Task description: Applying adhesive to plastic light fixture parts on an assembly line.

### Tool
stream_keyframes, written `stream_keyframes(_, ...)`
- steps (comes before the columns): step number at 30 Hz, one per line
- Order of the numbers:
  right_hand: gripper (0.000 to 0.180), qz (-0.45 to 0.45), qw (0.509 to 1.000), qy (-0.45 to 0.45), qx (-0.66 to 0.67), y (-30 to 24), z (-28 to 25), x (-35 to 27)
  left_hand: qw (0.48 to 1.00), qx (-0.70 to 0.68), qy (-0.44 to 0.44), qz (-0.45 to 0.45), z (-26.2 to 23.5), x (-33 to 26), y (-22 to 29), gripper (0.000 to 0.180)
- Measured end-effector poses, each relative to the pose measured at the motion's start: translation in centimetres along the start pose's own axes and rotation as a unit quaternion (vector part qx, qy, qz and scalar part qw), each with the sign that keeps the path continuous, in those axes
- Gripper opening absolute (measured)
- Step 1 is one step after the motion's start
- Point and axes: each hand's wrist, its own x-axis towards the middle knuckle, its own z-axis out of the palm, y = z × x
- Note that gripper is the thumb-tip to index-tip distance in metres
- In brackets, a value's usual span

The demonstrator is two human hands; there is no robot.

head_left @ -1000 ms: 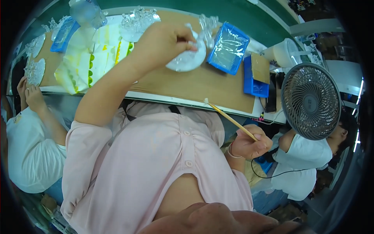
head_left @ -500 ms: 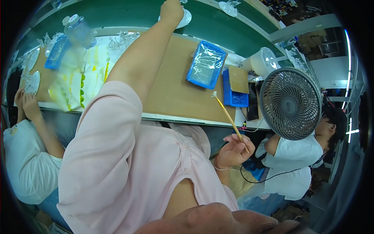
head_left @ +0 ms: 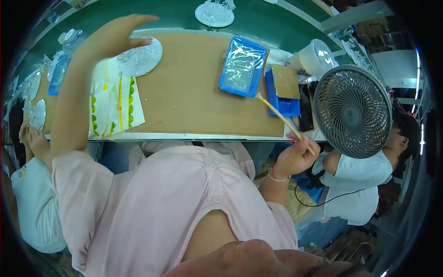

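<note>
My left hand [head_left: 119,36] is stretched out at the back left, fingers extended and thumb apart, holding nothing. Close by the thumb lies a round white plate [head_left: 151,59] with clear, glassy pieces on it, partly covered by the hand. My right hand [head_left: 297,157] pinches the shaft of a thin yellow-handled brush [head_left: 279,113] in front of the table's right edge. The brush's pale tip points up and left, near a blue tray [head_left: 244,67] with clear liquid or film in it.
White sheets with yellow and green marks [head_left: 113,104] lie on brown cardboard [head_left: 184,92]. Beyond is a green belt [head_left: 175,14] with another plate [head_left: 214,18]. A fan [head_left: 353,113], blue box [head_left: 282,104] and lidded tub [head_left: 314,57] stand right. Co-workers sit either side.
My left hand has come back and left from the green belt, and its fingers have spread. A plate of clear pieces now shows beside it. The right hand still holds the brush, slightly farther right.
</note>
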Motion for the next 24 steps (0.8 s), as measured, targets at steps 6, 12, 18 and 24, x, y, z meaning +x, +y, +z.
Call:
stream_keyframes(6,0.016,0.044,0.994,-0.098,-0.034,0.6,3.1,2.3,0.982,-0.079,-0.118,-0.123,0.9,-3.3,-0.6,0.03)
stream_keyframes(12,0.014,0.089,0.978,-0.163,-0.093,2.5,6.0,3.7,0.976,-0.134,-0.105,-0.137,-0.3,-2.3,2.2,0.026)
stream_keyframes(18,0.016,0.036,0.968,-0.2,-0.145,3.1,8.3,4.7,0.981,-0.147,-0.099,-0.079,1.0,-3.2,8.7,0.029)
stream_keyframes(24,0.017,0.105,0.955,-0.246,-0.13,3.0,9.8,6.6,0.975,-0.181,-0.111,-0.068,1.3,-2.1,9.3,0.03)
